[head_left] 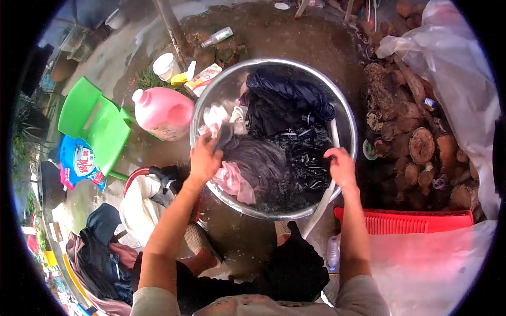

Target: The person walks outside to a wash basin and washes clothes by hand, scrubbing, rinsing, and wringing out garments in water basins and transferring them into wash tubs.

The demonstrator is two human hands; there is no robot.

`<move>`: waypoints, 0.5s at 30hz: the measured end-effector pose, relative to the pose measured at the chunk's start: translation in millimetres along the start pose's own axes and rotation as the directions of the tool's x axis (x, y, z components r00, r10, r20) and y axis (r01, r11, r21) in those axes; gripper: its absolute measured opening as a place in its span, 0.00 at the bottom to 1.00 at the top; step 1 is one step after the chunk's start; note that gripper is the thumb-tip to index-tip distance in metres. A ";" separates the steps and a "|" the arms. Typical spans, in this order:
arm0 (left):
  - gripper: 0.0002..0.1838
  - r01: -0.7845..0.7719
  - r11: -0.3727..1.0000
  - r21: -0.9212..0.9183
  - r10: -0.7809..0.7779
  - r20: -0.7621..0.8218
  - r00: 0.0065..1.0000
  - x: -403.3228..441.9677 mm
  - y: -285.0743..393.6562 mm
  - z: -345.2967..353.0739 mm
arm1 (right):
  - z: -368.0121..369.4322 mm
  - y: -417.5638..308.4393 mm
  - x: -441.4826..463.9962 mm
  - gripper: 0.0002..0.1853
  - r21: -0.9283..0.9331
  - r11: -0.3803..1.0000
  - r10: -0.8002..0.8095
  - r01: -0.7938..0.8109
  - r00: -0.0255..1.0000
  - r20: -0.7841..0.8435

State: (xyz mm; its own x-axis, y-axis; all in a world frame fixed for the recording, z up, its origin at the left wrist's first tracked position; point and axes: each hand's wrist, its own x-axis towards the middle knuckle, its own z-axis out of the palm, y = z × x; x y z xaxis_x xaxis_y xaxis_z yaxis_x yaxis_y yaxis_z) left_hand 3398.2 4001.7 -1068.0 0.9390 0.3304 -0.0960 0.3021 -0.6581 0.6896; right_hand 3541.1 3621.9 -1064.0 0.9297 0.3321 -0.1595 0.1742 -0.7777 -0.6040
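A wide metal basin (345, 102) holds water and wet laundry. My left hand (205, 160) is at its left rim, fingers closed on a dark grey garment (253, 155) spread in the water. A pink cloth (234, 181) lies just below that hand, and a white cloth (217, 117) is above it. My right hand (342, 167) is over the right side with its fingers pinched; what they hold, if anything, I cannot make out. Behind this hand a white hose (321, 206) runs over the rim into the basin. Dark navy clothing (287, 92) is heaped at the far side.
A pink detergent jug (163, 113) stands left of the basin. Beyond it are a green chair (95, 118) and a blue detergent bag (79, 158). More clothes (108, 242) lie at lower left. Stacked logs (421, 147) and a red plastic container (403, 222) are on the right.
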 end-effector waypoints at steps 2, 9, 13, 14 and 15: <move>0.26 -0.096 0.951 0.295 0.102 -0.006 0.995 -16.3 -11.5 34.3 | 27.5 -22.2 -15.8 0.18 -0.428 0.892 -0.224 0.148 0.965 -0.133; 0.37 -0.492 0.752 0.439 0.205 0.554 0.807 -64.4 13.3 140.7 | 124.6 -58.2 -16.8 0.41 -0.247 0.821 -0.404 0.514 0.830 0.386; 0.38 -0.422 0.819 0.390 0.094 0.633 0.768 -48.1 -18.1 168.2 | 174.5 -11.8 -16.4 0.33 -0.304 0.854 -0.252 0.422 0.847 0.468; 0.38 -0.323 0.882 0.344 0.009 0.673 0.740 -43.3 -17.4 166.2 | 187.5 -2.1 -15.4 0.33 -0.362 0.845 -0.150 0.394 0.824 0.547; 0.39 -0.215 0.928 0.303 -0.070 0.711 0.700 -32.2 -15.0 160.6 | 199.4 3.5 -11.1 0.33 -0.419 0.828 -0.046 0.372 0.790 0.611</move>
State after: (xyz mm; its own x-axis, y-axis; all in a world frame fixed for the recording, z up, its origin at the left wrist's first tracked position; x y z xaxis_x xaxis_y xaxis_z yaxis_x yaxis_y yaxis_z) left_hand 3389.8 3892.3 -1190.5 0.7530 -0.2035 -0.6258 0.1283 -0.8873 0.4430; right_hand 3466.7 3721.9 -1220.1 0.5280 0.6241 -0.5760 0.6266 -0.7441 -0.2318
